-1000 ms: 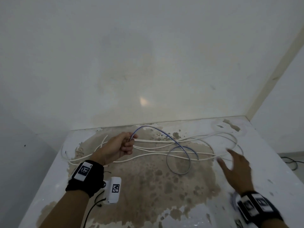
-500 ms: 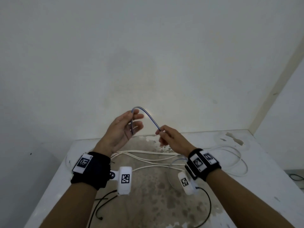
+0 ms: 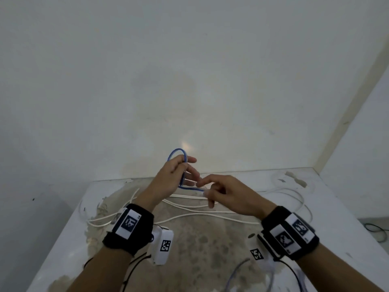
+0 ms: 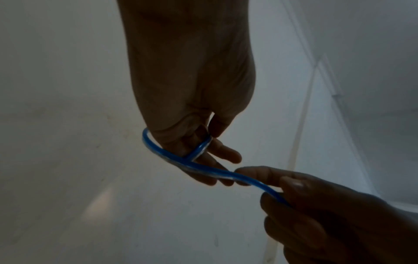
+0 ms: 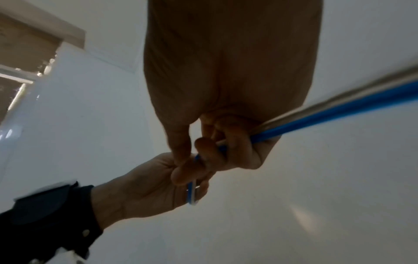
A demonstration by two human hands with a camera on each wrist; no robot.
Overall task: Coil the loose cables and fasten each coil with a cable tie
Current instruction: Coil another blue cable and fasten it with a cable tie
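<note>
Both hands are up off the table [image 3: 69, 224], working the blue cable [image 3: 183, 163] w/ the first small loop just made. Left hand [image 3: 168, 180] has the loop threaded thru its fingers: thumb and forefinger pinch where the strand crosses itself, other fingers fairly straight, loop poking up above the knuckles. Right hand [image 3: 229, 197] is just beside it, fingers curled round the same blue cable, feeding the next length in; from the right wrist view the cable runs taut out of that fist and away, and the rest hangs down toward the table's near edge. The white cables [image 3: 210, 211] lie loose across the stained tabletop, untouched, well below the hands. No cable tie visible anywhere I can make out. To do this turn well, imo: keep the left pinch firm at the crossing so the loop doesn't spring open, and let the right hand slide along the cable rather than drag it, bringing each new turn round to the same size as the first. A slight roll of the cable btwn the right fingers per turn should stop it twisting into a figure eight. Lay turns side by side in the left hand, not stacked at random. Watch the hanging tail, since it could snag the wrist gear or its wires.
</note>
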